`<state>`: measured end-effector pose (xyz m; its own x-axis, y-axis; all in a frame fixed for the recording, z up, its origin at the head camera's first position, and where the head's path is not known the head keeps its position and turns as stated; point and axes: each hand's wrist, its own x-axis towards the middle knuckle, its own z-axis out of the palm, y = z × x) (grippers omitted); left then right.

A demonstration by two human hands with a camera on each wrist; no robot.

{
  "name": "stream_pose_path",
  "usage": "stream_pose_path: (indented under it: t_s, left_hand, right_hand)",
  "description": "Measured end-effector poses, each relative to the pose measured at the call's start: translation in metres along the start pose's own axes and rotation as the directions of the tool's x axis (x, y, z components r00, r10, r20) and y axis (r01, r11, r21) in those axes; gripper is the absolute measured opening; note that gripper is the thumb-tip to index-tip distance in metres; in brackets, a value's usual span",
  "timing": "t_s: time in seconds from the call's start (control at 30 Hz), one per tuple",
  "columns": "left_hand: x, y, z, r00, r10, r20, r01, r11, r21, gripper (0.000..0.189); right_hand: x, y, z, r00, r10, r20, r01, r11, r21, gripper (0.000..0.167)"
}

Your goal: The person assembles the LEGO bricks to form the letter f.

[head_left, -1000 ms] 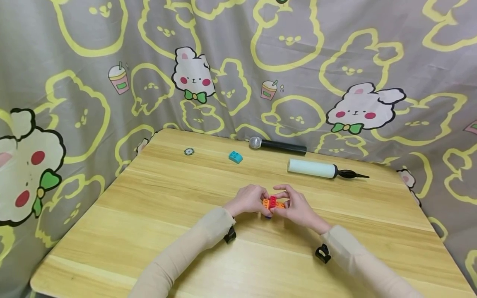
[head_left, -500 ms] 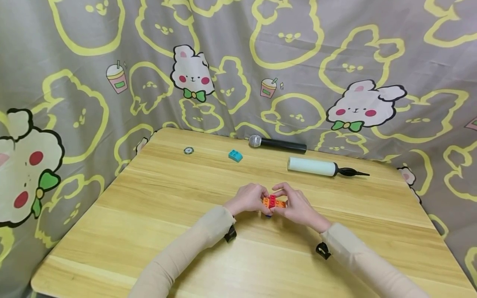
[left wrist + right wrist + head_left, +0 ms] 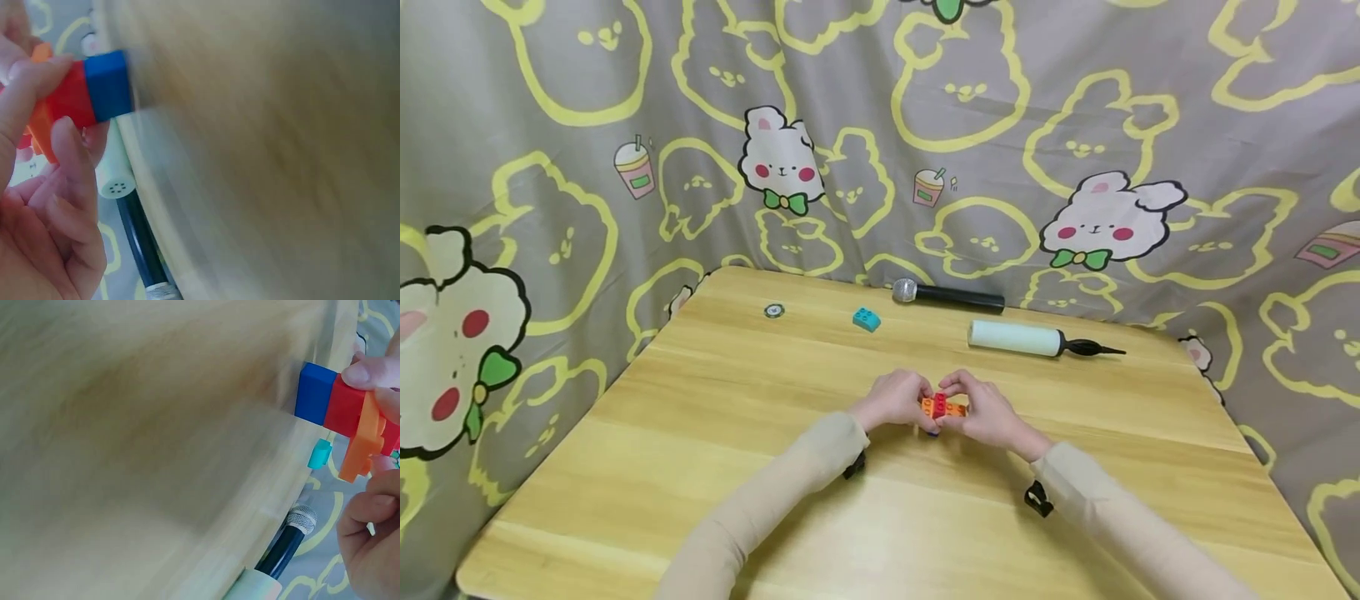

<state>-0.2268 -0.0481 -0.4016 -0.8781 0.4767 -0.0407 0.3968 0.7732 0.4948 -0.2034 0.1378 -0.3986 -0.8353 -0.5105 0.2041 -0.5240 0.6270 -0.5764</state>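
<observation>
A small stack of toy building bricks is between my two hands, near the middle of the table. Its blue brick (image 3: 109, 84) is at the bottom, close over the wood, with a red brick (image 3: 345, 405) above it. Across that lies a wider orange brick (image 3: 362, 437), topped by another red brick (image 3: 940, 404). My left hand (image 3: 895, 402) grips the stack from the left with thumb and fingers. From the right, my right hand (image 3: 991, 417) holds it, thumb on the near side and fingers on the far side. The fingers partly hide the orange brick.
Farther back on the wooden table (image 3: 700, 433) lie a round chip (image 3: 773, 311), a teal toy brick (image 3: 867, 319) and a microphone (image 3: 951, 296). A white hand pump (image 3: 1015, 337) with a black nozzle lies at back right. A patterned curtain (image 3: 850, 108) hangs behind.
The head view has shifted a little, so hands and objects appear slightly farther left. My right fingers have drawn closer round the stack. Both hands keep hold of it.
</observation>
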Motion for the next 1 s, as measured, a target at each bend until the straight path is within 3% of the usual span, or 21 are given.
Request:
stream_pose_path:
  t_s: [0.13, 0.27, 0.4, 0.57, 0.7, 0.87, 1.0]
  left_hand:
    - [-0.002, -0.004, 0.003, 1.000, -0.003, 0.021, 0.003, 1.000, 0.013, 0.034]
    - [-0.006, -0.002, 0.000, 1.000, 0.019, 0.003, -0.019, 0.999, 0.038, 0.034]
    - [-0.005, -0.002, -0.004, 0.999, 0.043, -0.001, -0.043, 0.995, 0.089, 0.042]
    - [-0.004, -0.015, -0.010, 0.996, 0.066, 0.065, -0.074, 0.989, 0.128, 0.058]
    - [-0.007, -0.029, -0.025, 0.993, 0.057, 0.107, -0.068, 0.993, 0.098, 0.061]
    - [-0.010, -0.050, -0.049, 0.999, 0.008, 0.050, -0.009, 1.000, 0.021, 0.062]
    - [-0.011, -0.063, -0.062, 0.999, -0.032, -0.012, 0.032, 0.999, 0.015, 0.061]
  right_hand:
    - [0.000, 0.002, 0.006, 1.000, -0.009, 0.022, 0.008, 0.999, 0.034, 0.057]
    - [-0.001, 0.004, 0.006, 0.999, 0.014, 0.041, -0.018, 0.996, 0.085, 0.065]
    - [0.000, 0.004, 0.004, 0.999, 0.012, 0.038, -0.014, 0.998, 0.060, 0.072]
    - [0.001, 0.006, 0.006, 0.998, -0.009, 0.059, 0.006, 0.999, 0.043, 0.080]
    - [0.000, 0.006, 0.010, 0.998, 0.008, 0.062, -0.010, 0.999, 0.030, 0.079]
    - [0.001, 0.005, 0.012, 0.999, 0.037, 0.034, -0.036, 0.999, -0.020, 0.075]
    - [0.004, 0.002, 0.007, 1.000, 0.021, 0.021, -0.018, 0.988, -0.156, 0.072]
